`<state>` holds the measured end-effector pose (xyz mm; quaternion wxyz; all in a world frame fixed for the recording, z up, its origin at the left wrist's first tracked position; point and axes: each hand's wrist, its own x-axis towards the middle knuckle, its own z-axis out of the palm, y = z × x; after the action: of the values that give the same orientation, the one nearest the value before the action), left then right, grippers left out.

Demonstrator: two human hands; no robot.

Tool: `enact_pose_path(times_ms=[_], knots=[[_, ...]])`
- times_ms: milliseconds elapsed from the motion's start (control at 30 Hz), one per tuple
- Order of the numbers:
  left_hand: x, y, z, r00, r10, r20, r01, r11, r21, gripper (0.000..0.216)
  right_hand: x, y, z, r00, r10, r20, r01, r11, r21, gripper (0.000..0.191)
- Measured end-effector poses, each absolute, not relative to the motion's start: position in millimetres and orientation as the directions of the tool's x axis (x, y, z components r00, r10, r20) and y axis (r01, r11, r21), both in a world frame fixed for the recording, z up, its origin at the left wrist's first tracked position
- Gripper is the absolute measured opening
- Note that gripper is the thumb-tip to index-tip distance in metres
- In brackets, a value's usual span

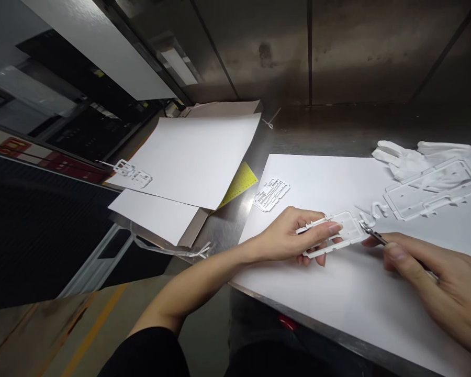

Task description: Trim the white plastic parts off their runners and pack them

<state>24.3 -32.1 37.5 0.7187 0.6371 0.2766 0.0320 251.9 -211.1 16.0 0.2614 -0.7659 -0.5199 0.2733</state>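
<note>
My left hand point(298, 238) grips a flat white plastic frame point(350, 229) over the white sheet, thumb on top and fingers curled beneath. My right hand point(432, 277) is wrapped round the handles of a small pair of metal nippers point(372, 232), partly hidden by the fingers. The jaws of the nippers meet the right end of the frame; whether they are closed on the plastic I cannot tell. Just beyond them is a curved white plastic piece point(378, 210). A larger white plastic frame point(432, 192) lies at the right, beside the curved piece.
White gloves point(402, 161) lie at the back right. A stack of thin white parts point(272, 195) rests on the white sheet point(317, 173). Leftward, more white parts point(131, 174) sit on paper point(196, 152) over a box, near a yellow ruled sheet point(239, 183).
</note>
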Motion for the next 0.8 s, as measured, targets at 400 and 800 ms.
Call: enact_pose_path(times_ms=[400, 800], knots=[[24, -34, 38, 0.851, 0.379, -0.365, 0.315, 0.19, 0.93, 0.05, 241, -206, 22, 0.307, 0.951, -0.046, 0.67, -0.25, -0.699, 0.064], [25, -33, 35, 0.886, 0.348, -0.308, 0.261, 0.176, 0.949, 0.053, 242, -211, 19, 0.362, 0.92, -0.153, 0.244, -0.252, -0.937, 0.067]])
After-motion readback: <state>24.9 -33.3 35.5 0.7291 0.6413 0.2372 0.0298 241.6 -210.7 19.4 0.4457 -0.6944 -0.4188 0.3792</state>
